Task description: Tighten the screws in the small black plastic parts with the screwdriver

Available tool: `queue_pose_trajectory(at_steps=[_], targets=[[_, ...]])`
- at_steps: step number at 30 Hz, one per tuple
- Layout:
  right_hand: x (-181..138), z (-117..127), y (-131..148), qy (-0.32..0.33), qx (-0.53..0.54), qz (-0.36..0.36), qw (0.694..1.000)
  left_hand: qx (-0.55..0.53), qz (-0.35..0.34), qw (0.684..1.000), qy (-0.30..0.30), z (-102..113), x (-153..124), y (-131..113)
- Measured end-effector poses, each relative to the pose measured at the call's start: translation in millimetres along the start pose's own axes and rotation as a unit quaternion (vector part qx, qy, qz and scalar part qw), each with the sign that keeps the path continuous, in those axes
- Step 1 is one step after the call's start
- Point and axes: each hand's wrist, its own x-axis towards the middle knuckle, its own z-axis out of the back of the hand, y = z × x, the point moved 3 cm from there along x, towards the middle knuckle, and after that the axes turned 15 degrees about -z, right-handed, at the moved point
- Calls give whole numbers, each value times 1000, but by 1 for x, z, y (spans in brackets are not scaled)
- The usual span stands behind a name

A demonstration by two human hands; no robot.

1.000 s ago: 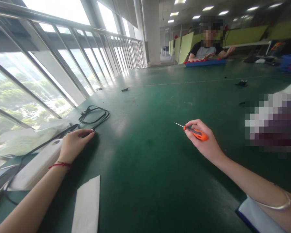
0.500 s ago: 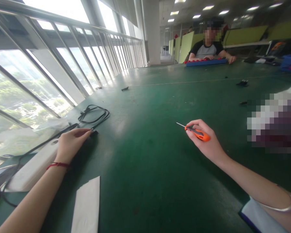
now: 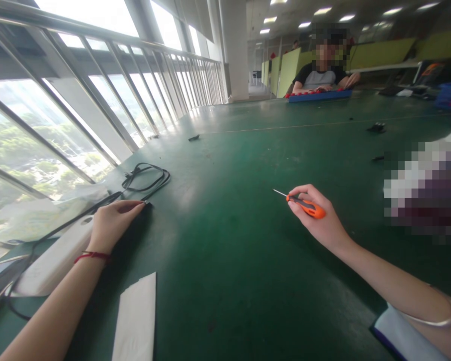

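Note:
My right hand (image 3: 319, 223) is closed round a small screwdriver (image 3: 305, 205) with an orange and grey handle; its thin metal tip points left, just above the green table (image 3: 240, 210). My left hand (image 3: 110, 225) lies on the table at the left, fingers together, their tips on a small dark object (image 3: 147, 204) that I cannot make out. A red string circles that wrist. A black cable (image 3: 143, 180) loops just beyond the left hand.
A white flat block (image 3: 56, 255) lies left of my left arm, a white paper strip (image 3: 135, 321) near the front edge. Railing and windows run along the left. A person sits at the far end behind a blue tray (image 3: 317, 95). Small dark bits dot the table.
Almost nothing has moved. My left hand's fingertips shifted slightly on the small dark object. The right hand holds the screwdriver in the same place.

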Motion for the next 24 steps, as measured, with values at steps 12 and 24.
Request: queue_pose_trajectory(at_steps=[12,24], targets=[[1,0,0,7,4,1,1000,75,-33,996,34,-3,3,-3],[0,-3,0,17,12,1,1000,102,-22,992,65,4,7,-14]])
